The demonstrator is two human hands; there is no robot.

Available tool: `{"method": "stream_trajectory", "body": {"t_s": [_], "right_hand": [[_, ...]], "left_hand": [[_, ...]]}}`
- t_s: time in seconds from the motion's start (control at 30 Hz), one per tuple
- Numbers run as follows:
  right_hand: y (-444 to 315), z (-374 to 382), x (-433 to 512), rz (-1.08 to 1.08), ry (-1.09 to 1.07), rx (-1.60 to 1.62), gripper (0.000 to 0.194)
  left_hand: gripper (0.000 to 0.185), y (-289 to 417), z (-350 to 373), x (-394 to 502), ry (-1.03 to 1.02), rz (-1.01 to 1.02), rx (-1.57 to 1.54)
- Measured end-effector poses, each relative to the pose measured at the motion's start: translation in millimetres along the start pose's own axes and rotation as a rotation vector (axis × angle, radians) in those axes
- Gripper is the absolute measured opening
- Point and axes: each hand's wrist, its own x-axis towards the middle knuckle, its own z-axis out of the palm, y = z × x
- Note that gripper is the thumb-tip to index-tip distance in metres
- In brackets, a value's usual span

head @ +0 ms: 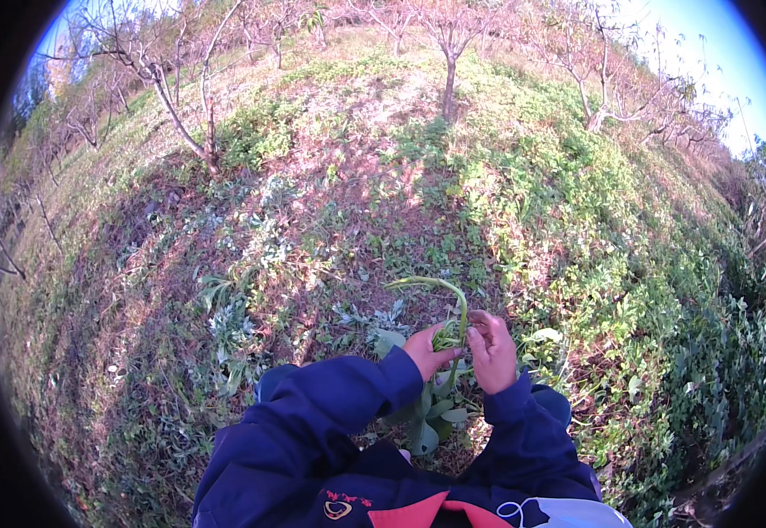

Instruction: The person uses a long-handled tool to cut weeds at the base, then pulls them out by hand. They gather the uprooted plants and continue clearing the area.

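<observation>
My left hand (427, 351) is closed around a bunch of green plant stems (445, 335). Below that hand, broad green leaves (424, 429) hang down between my forearms. One long, thick green stalk (463, 307) rises out of the bunch and bends over to the left at its top. My right hand (492, 351) is beside this stalk, with its thumb and fingers against it. Whether the right fingers pinch the stalk firmly is hard to tell, since the contact is small and partly hidden.
Weeds and low leafy plants (594, 277) cover the sloping ground around me. A bare forked tree (208, 148) stands ahead to the left, and another tree trunk (449, 86) is straight ahead. Denser green growth (719, 369) rises at the right. A white face mask (574, 513) hangs at my chest.
</observation>
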Motion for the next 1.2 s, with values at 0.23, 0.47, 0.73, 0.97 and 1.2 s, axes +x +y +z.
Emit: {"method": "stream_trajectory", "body": {"t_s": [0.23,0.47,0.73,0.97,1.2], "right_hand": [[16,14,-11,0.112,-0.287,-0.107,0.029],[17,12,-7,0.132,-0.234,-0.127,0.016],[15,-1,-5,0.231,-0.432,0.092,0.024],[10,-5,-9,0.312,-0.558,0.268,0.026],[12,5,-16,0.259,-0.439,-0.094,0.023]], "left_hand": [[0.023,8,-14,15,0.263,-0.001,-0.272],[0.023,21,-14,16,0.153,0.044,-0.255],[0.015,29,-22,11,0.022,-0.003,-0.023],[0.015,34,-28,2,0.012,-0.025,-0.075],[0.015,36,-24,-6,-0.025,-0.088,0.099]]}}
